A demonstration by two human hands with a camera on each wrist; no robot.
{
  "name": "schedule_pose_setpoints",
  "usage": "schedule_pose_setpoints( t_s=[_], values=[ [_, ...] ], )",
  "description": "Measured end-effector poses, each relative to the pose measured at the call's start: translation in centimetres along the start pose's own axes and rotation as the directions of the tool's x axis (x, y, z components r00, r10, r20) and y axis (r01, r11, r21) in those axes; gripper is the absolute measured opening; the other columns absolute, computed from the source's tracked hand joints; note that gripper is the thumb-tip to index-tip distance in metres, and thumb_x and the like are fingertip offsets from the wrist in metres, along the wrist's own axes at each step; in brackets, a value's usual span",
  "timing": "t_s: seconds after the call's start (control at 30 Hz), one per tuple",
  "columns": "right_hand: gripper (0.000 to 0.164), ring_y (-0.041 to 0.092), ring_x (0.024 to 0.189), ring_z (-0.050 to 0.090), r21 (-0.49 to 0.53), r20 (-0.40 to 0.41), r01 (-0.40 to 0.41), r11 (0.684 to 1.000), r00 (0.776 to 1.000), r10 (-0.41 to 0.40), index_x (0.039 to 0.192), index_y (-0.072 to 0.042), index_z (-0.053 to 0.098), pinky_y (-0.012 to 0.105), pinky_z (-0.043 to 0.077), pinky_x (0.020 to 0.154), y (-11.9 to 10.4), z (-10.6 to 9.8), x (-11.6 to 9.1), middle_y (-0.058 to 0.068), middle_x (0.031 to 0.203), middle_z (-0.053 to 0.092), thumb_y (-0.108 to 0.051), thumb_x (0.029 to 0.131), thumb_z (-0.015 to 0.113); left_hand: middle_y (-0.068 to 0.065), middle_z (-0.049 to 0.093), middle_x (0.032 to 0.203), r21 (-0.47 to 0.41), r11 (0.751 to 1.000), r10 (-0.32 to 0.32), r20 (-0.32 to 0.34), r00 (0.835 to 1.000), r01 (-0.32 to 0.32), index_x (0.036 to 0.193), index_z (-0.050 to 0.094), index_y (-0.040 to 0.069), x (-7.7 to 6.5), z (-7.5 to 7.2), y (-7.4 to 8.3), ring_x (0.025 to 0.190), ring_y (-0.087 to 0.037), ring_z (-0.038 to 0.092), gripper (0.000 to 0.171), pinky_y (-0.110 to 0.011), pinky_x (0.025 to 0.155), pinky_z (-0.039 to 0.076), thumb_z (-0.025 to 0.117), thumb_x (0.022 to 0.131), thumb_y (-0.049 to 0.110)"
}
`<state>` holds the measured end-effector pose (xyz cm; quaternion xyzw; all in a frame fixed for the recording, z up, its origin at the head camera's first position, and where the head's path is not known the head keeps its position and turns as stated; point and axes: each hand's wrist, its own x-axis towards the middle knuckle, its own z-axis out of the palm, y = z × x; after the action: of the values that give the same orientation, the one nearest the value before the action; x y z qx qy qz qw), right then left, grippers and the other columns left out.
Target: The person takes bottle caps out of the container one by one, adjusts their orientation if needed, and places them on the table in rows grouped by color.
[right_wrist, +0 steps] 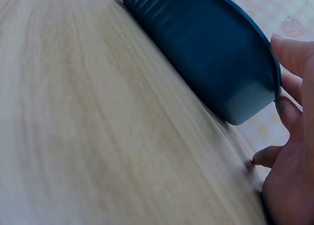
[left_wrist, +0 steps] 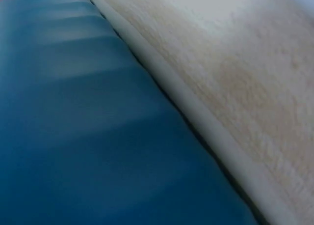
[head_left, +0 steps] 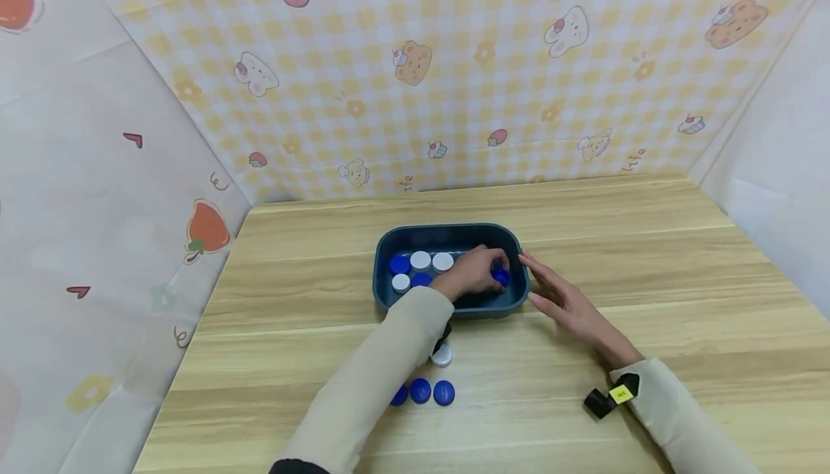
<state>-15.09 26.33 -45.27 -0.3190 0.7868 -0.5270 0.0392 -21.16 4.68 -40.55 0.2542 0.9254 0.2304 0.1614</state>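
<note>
A dark teal tray (head_left: 447,312) with rounded corners sits on the table. Reaching over its front rim, my left hand (head_left: 476,270) curls its fingers round a blue bottle cap (head_left: 500,276) at the tray's right end. The left part of the tray bears blue caps (head_left: 400,264) and white caps (head_left: 421,261); my left hand and sleeve hide part of the inside. At the right end wall, my right hand (head_left: 567,305) has its fingers extended, fingertips at the rim. In the right wrist view, the fingers (right_wrist: 293,55) meet the tray's rim (right_wrist: 267,41).
In front of the tray, a white cap (head_left: 442,355) lies by my left sleeve. Closer still is a row of blue caps (head_left: 444,392), one partly behind the sleeve. A yellow checked cloth (head_left: 480,99) stands behind the wooden table (head_left: 311,243).
</note>
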Motion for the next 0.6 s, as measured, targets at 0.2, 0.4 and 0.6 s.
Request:
schedule_pose_setpoints(
  t_s=[0.2,0.4,0.6],
  values=[
    [0.061,0.022,0.142,0.017,-0.002,0.006,-0.014,1.0,1.0,0.014,0.153,-0.016,0.023,0.02,0.024,0.106,0.0,0.1,-0.1,0.006,0.158,0.014,0.0,0.098,0.047,0.001,0.055,0.094,-0.036,0.999,0.037,0.015,0.999,-0.037,0.108,0.063,0.015,-0.1,-0.3,0.0,0.081,-0.012,0.051,0.029,-0.022,0.067,0.041,0.076,0.083,0.021],
    [0.061,0.024,0.141,0.019,-0.013,0.002,-0.028,1.0,1.0,0.028,0.153,-0.019,0.023,0.021,0.027,0.104,-0.1,0.0,-0.1,0.005,0.158,0.013,-0.002,0.099,0.047,0.002,0.053,0.1,0.093,0.994,0.064,-0.002,0.998,-0.064,0.108,0.062,0.019,-0.9,-1.1,0.7,0.083,-0.013,0.051,0.028,-0.025,0.069,0.042,0.075,0.084,0.026],
    [0.061,0.024,0.141,0.02,-0.011,0.007,-0.02,1.0,1.0,0.021,0.153,-0.018,0.023,0.023,0.028,0.105,-0.1,0.0,-0.1,0.004,0.158,0.013,-0.002,0.099,0.047,0.003,0.05,0.099,0.298,0.949,0.118,-0.041,0.992,-0.101,0.112,0.059,0.024,-1.9,-2.0,1.1,0.075,-0.015,0.052,0.028,-0.026,0.063,0.043,0.07,0.087,0.032]
  ],
)
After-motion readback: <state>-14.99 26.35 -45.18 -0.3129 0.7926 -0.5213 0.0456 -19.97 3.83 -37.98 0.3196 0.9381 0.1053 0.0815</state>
